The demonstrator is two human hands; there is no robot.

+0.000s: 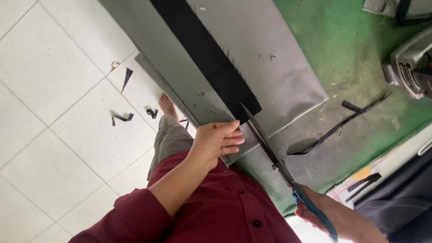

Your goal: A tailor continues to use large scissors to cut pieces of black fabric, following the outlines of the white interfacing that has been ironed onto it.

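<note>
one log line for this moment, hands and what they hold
left hand: pins grey sheet | right hand: holds scissors | blades at black strip end

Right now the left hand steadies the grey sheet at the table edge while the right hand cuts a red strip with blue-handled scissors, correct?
Not quite: the strip is black, not red, as the head view shows. The left hand does steady the grey sheet at the table edge, and the right hand holds the blue-handled scissors.
</note>
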